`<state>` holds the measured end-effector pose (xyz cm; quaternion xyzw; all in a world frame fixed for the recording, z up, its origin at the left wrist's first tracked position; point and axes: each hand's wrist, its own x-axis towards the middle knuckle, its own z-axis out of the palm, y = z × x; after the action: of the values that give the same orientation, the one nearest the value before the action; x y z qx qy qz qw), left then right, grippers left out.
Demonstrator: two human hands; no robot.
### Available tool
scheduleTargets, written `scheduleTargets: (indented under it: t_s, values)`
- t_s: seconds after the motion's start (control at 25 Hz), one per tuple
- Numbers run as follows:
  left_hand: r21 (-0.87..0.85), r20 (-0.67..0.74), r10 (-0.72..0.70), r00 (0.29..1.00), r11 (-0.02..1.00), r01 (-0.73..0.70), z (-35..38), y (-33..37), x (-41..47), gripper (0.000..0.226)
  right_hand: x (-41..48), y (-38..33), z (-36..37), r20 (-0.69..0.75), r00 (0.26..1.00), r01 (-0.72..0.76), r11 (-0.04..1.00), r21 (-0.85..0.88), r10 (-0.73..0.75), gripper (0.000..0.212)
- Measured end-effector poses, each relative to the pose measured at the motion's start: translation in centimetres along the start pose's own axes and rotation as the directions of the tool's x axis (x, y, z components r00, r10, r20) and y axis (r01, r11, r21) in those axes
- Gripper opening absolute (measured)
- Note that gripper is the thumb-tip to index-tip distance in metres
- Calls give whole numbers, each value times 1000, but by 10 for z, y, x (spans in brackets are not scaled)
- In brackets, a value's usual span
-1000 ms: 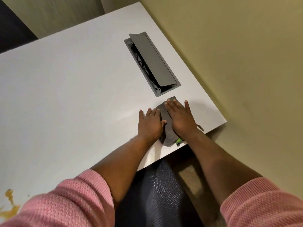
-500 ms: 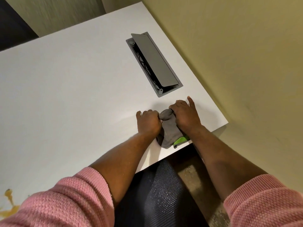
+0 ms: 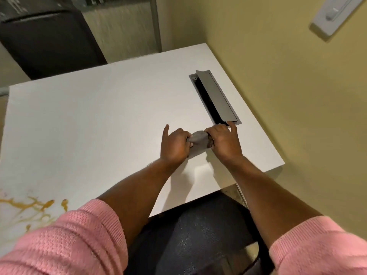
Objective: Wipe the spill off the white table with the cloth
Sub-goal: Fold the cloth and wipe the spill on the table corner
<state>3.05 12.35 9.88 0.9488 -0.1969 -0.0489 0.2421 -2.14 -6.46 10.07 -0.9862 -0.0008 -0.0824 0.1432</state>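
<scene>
I'm seeing both hands, left (image 3: 174, 145) & right (image 3: 224, 143), bunching the grey cloth (image 3: 198, 142) between them, fingers clamped on it, near the cable hatch (image 3: 215, 98). Spill (image 3: 29, 207) is sitting well apart, bottom-left; risk: sleeve (image 3: 65, 241) dragging thru it.

A table (image 3: 99, 124) fills the centre of the view, with a wall (image 3: 297, 96) along its right edge. A cable hatch (image 3: 215, 98) is set in the table near that edge, its lid (image 3: 216, 96) raised. Just before the hatch, the left hand (image 3: 174, 144) and right hand (image 3: 225, 142) grip a cloth (image 3: 198, 141) between them, over the tabletop. A spill (image 3: 29, 207) lies on the near left corner, well apart from the cloth. A chair seat (image 3: 198, 235) sits before the table's near edge.
</scene>
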Motion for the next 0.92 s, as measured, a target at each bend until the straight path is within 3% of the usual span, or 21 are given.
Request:
scheduleTargets:
  t_s: [0.24,0.64,0.92]
  values:
    - [6,-93,8,996,1000,-8,-99,-63,-65,21,-8,-127,-19,-70,996,60,997,55,-56,44]
    - [74,-84,111,990,992,-105,-208,-187,-219,19,-83,-325,6,-133,984,118,993,13,-115,49]
    - [68,-20,38,999,997,-36,-238,-273,-315,20,-139,-433,49,-46,989,144,990,2,-144,47]
